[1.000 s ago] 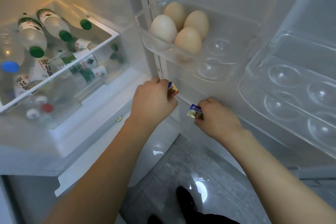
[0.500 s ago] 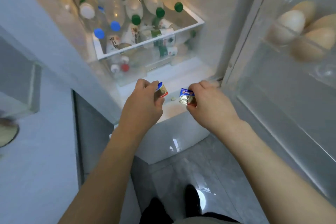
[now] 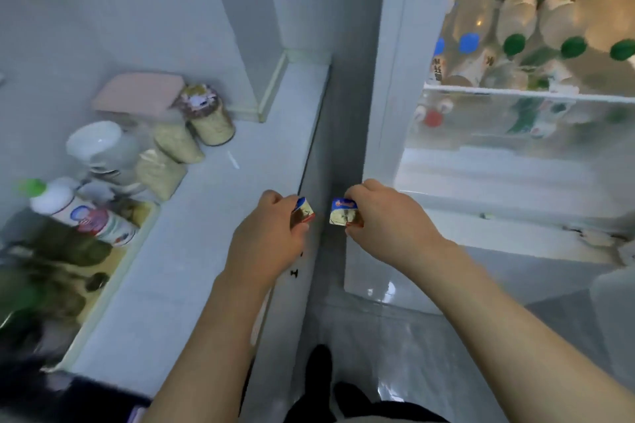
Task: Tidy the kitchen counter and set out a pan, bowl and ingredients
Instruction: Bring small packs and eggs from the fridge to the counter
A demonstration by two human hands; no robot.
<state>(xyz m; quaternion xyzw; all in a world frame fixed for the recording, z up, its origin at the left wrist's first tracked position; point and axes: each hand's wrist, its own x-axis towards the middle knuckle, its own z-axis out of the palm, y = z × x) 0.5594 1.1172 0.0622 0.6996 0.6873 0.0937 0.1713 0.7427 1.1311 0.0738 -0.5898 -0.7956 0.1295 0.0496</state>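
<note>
Two small foil packets, one per grip: left hand [image 3: 266,244] pinches left packet [image 3: 303,213], right hand [image 3: 388,223] pinches right packet [image 3: 344,214]. Prob. light, soft, squashable; hold by edges.

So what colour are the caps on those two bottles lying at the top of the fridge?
Green caps, on clear bottles; the head view shows them, slightly blurred.

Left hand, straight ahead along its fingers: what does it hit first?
Likely the open fridge's white side wall, past the dark gap. The left hand pinches a small foil packet aimed up-right; depth is unclear.
</note>
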